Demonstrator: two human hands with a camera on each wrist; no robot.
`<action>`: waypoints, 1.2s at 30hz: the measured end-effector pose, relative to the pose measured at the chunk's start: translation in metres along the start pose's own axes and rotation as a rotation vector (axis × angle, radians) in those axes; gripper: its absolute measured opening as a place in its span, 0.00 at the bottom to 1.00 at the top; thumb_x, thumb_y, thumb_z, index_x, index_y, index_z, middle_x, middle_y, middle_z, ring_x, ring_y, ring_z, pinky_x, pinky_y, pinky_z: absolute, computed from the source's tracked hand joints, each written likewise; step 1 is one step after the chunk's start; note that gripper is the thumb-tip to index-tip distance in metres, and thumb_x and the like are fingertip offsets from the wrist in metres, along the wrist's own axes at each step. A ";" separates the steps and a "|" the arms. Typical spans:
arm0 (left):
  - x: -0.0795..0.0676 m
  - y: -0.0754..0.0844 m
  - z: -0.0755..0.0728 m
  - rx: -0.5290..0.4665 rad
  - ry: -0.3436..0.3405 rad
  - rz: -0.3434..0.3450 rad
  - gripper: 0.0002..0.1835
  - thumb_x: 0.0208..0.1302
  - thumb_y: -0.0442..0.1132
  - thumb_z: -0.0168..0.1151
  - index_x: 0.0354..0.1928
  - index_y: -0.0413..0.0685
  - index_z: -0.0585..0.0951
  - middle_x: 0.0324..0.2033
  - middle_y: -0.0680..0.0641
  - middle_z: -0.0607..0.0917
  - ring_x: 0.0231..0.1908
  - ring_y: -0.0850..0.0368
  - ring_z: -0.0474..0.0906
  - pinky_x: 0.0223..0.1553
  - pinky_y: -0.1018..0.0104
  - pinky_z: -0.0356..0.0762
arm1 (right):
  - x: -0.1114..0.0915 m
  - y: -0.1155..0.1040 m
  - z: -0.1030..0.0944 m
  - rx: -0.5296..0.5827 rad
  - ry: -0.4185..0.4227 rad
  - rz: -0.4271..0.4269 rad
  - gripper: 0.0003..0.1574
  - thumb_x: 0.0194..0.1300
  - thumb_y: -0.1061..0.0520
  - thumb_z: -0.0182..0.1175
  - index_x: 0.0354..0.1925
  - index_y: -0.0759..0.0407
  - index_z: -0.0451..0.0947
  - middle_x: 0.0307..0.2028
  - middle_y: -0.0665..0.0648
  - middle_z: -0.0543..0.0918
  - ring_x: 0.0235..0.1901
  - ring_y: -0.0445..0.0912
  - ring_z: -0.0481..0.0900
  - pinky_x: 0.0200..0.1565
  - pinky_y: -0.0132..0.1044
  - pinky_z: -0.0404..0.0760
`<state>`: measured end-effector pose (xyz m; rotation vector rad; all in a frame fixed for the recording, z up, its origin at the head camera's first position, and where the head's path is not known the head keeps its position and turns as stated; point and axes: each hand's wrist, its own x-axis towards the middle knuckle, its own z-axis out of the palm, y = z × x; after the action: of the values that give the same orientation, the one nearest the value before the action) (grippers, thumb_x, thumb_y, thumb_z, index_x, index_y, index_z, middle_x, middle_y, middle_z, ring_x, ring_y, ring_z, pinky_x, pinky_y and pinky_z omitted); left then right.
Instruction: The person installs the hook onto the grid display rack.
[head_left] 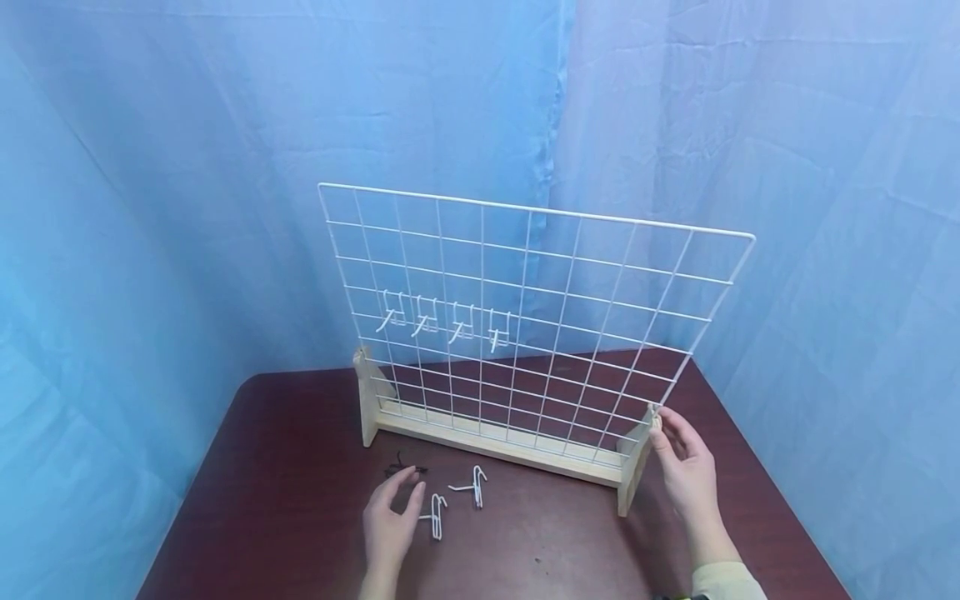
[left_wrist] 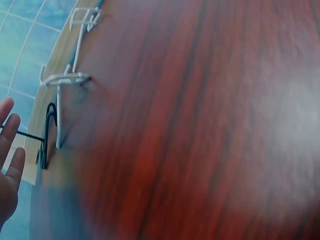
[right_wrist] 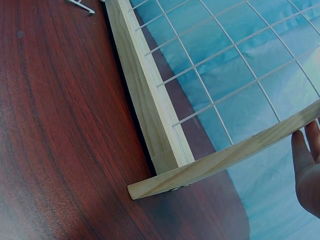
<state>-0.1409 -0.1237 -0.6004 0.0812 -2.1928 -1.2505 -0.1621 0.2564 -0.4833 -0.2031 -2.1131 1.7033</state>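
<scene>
My left hand (head_left: 390,523) is over the table by a black wire hook (left_wrist: 46,135), its thumb and fingers spread apart. Just right of that hand lie two white wire hooks, a nearer one (head_left: 437,518) and a farther one (head_left: 477,487). A white wire grid (head_left: 482,202) stands upright in a pale wooden stand (head_left: 495,448). On the grid's left half hangs a row of several white hooks (head_left: 462,330). With thumb and fingers, my right hand (head_left: 688,475) grips the top of the stand's right end board (right_wrist: 215,167), where the grid's edge enters it.
The dark red-brown wooden table (head_left: 300,500) carries everything. Blue curtains (head_left: 187,167) hang behind it and on both sides. A tiny dark speck (head_left: 537,560) shows on the tabletop in front of the stand.
</scene>
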 end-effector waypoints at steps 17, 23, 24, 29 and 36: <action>-0.001 -0.023 -0.017 0.088 -0.195 0.091 0.20 0.47 0.38 0.73 0.46 0.51 0.82 0.41 0.59 0.83 0.46 0.59 0.76 0.50 0.64 0.71 | 0.003 0.005 -0.001 0.034 -0.012 0.000 0.24 0.65 0.61 0.56 0.59 0.64 0.69 0.50 0.47 0.77 0.48 0.31 0.73 0.46 0.18 0.73; 0.005 -0.026 -0.023 0.091 -0.274 0.161 0.22 0.45 0.38 0.75 0.46 0.51 0.82 0.42 0.60 0.83 0.45 0.60 0.76 0.49 0.63 0.73 | 0.001 0.003 -0.001 0.016 -0.006 -0.005 0.24 0.65 0.61 0.56 0.59 0.65 0.69 0.50 0.47 0.77 0.48 0.31 0.73 0.46 0.18 0.73; 0.005 -0.027 -0.024 0.097 -0.290 0.169 0.22 0.44 0.39 0.75 0.46 0.52 0.82 0.42 0.60 0.83 0.45 0.60 0.76 0.49 0.62 0.74 | 0.001 0.002 -0.001 0.015 -0.004 -0.003 0.24 0.65 0.61 0.56 0.59 0.65 0.69 0.49 0.46 0.77 0.48 0.31 0.73 0.46 0.18 0.73; 0.008 -0.032 -0.027 0.099 -0.378 0.191 0.25 0.39 0.39 0.77 0.45 0.57 0.83 0.42 0.62 0.82 0.46 0.60 0.75 0.49 0.59 0.74 | 0.000 0.000 -0.001 0.020 -0.005 -0.002 0.24 0.65 0.62 0.56 0.59 0.65 0.69 0.49 0.45 0.77 0.48 0.31 0.73 0.46 0.18 0.73; 0.012 -0.037 -0.029 0.079 -0.477 0.229 0.27 0.33 0.42 0.79 0.43 0.55 0.84 0.43 0.62 0.82 0.48 0.58 0.74 0.52 0.57 0.71 | 0.001 0.002 -0.002 0.022 -0.010 -0.003 0.24 0.65 0.61 0.56 0.59 0.65 0.69 0.49 0.46 0.77 0.48 0.31 0.73 0.46 0.18 0.73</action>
<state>-0.1442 -0.1709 -0.6135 -0.4690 -2.5615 -1.1367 -0.1626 0.2587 -0.4851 -0.1851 -2.1005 1.7283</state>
